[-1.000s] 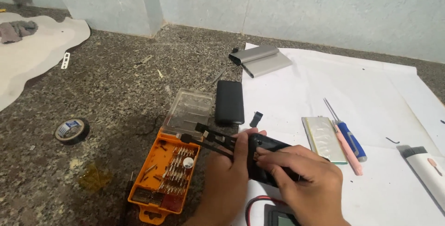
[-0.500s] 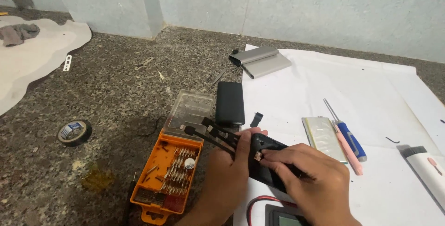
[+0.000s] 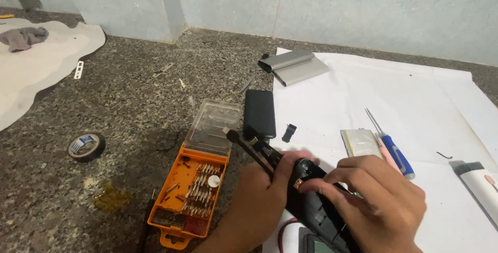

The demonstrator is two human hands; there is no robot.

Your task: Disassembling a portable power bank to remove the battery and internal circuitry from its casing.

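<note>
Left hand point(image 3: 259, 201): I see it come in from below, grip closed around the near side of a black device point(image 3: 311, 204), thumb up by the device's upper end.
Right hand point(image 3: 381, 201): it lies over the device from the right, fingers point(image 3: 332, 180) curled shut onto its top face, so both hands have hold of the same thing.
Device: a long black body held just above the desk point(image 3: 129, 97), at the lower middle of my view, half over the white sheet point(image 3: 337, 97).
Long axis: it runs from lower right, under my right hand, up to the upper left.
Cables point(image 3: 249, 146): two thin black leads with small plugs stick out of the device's upper-left end, past my left thumb, pointing toward the bit case point(image 3: 189, 193) and the black pack point(image 3: 259, 113).
Nearer hand: the left is closer to the lead end; the right sits further back on the body.
Bit case: orange, open, clear lid folded back, just left of my left hand, not touching it.
Further off: screwdriver point(image 3: 394, 152) and a silvery flat cell point(image 3: 360, 141) to the right on the sheet, a grey box point(image 3: 293, 66) at the sheet's top, a tape roll point(image 3: 85, 145) well to the left.
Bottom edge: a red wire and part of a meter peep out under my hands; I cannot tell more.
</note>
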